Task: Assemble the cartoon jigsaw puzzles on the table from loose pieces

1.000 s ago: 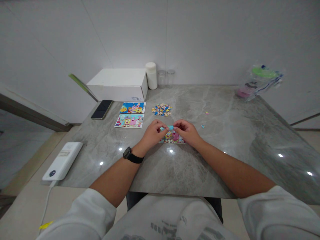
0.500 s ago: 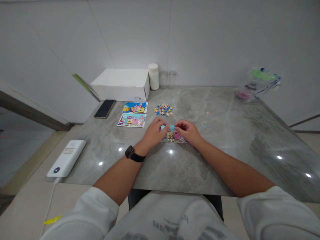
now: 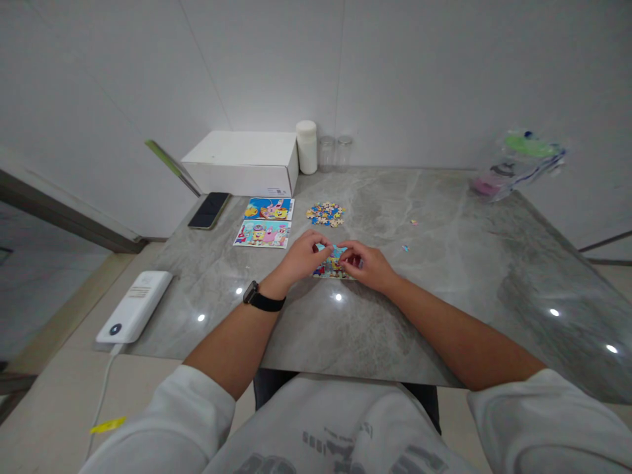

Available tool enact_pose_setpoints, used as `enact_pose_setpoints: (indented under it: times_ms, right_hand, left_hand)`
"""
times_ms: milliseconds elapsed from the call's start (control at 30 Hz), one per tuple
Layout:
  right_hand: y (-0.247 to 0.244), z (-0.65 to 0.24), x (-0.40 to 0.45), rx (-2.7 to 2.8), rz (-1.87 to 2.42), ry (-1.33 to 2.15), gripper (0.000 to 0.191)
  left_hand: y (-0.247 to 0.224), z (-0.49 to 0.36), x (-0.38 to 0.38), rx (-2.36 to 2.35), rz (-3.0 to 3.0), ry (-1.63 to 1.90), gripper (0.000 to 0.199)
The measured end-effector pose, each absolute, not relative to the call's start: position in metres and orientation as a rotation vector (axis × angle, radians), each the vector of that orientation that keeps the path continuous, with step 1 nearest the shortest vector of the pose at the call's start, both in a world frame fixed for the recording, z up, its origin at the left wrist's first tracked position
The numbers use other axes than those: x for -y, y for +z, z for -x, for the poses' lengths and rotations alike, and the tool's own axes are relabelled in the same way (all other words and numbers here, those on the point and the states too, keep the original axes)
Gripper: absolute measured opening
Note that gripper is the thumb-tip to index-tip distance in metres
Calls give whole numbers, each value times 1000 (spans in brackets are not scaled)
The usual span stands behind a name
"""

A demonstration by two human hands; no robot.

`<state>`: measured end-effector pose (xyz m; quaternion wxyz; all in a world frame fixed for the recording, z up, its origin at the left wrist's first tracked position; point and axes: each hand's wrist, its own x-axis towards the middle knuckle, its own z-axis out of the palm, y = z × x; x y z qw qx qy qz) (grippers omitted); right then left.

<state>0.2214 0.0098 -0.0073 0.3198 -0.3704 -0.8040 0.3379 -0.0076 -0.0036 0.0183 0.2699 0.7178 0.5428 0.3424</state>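
Observation:
A small, colourful cartoon jigsaw puzzle (image 3: pixel 330 268) lies flat on the grey marbled table (image 3: pixel 316 329) in front of me. My left hand (image 3: pixel 306 257), a black watch on its wrist, grips the puzzle's upper left part with bent fingers. Over its right part, my right hand (image 3: pixel 369 264) has thumb and fingers drawn together; whatever is between them is hidden. Beyond the hands is a heap of loose jigsaw pieces (image 3: pixel 326 214). Two stray pieces lie to the right, a blue one (image 3: pixel 405 248) and a yellowish one (image 3: pixel 414 222).
Two cartoon picture cards (image 3: pixel 261 234) lie left of the heap, beside a phone (image 3: pixel 209 210). Behind stand a white box (image 3: pixel 241 174), a white bottle (image 3: pixel 307 148) and two clear glasses (image 3: pixel 336 155). A white power bank (image 3: pixel 135 308) with a cable sits front left; a plastic bag (image 3: pixel 513 168), back right.
My right hand has shifted left over the puzzle, covering more of its right part. My left hand stays at the left end, where more of the picture shows. The view has tilted slightly.

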Motion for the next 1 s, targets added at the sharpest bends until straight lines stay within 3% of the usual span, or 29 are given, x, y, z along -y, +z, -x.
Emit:
enact_pose_setpoints:
  times_ms: [367,1000]
  right_hand:
    - [-8,-233,-18,2452,613,291,17]
    - [-11,-230,-13,2586,482,234,14]
  left_hand:
    - [11,24,8,-1322,-2329,606,14]
    - [16,15,13,-1365,-2370,474,19]
